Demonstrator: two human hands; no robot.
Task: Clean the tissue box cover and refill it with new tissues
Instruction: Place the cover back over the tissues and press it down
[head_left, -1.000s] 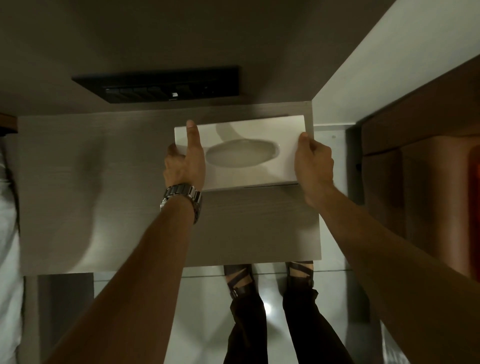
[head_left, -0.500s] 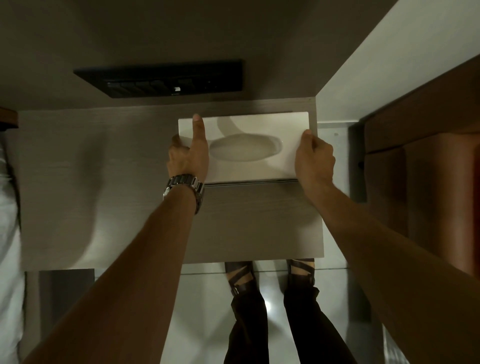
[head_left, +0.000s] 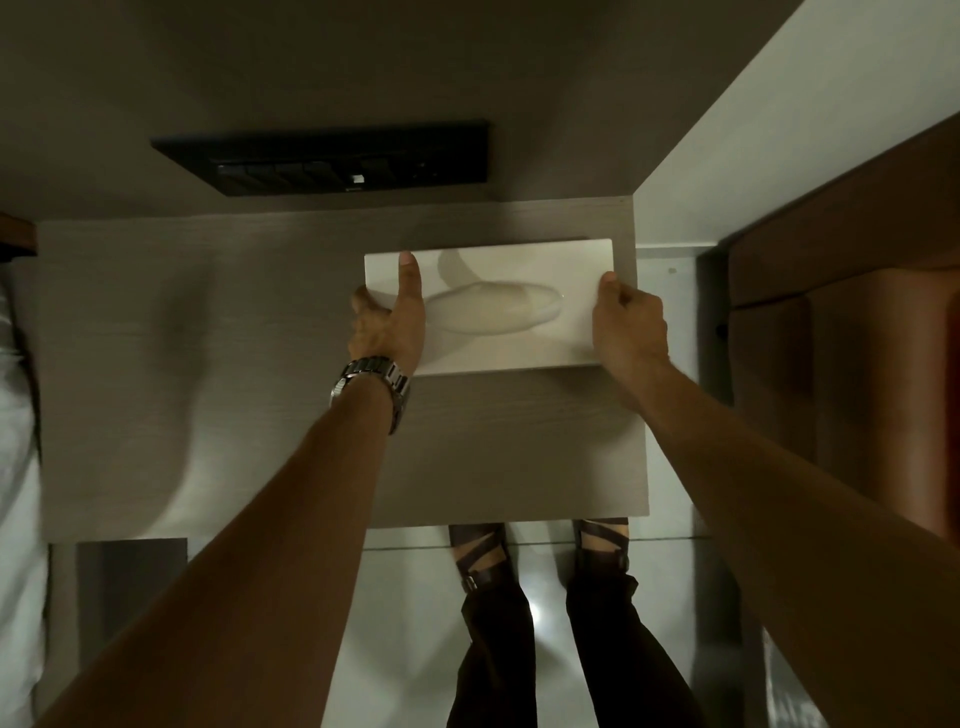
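A white rectangular tissue box cover (head_left: 524, 270) with an oval slot in its top rests on the grey wooden tabletop (head_left: 260, 364), at the back right. My left hand (head_left: 387, 322) grips its left end, thumb lying flat on the top. My right hand (head_left: 628, 325) clasps its right end. Pale tissue shows in the slot, not sticking out. A metal watch is on my left wrist.
A black switch panel (head_left: 332, 161) is set in the wall behind the table. The table's right edge runs just past the cover, with a brown padded seat (head_left: 857, 364) beyond it. White bedding (head_left: 15, 467) lies at the left. My feet stand on glossy floor below.
Both hands have stayed on the cover's ends, and the cover has shifted slightly away from me toward the back of the table; the dark gap under its near edge has closed.
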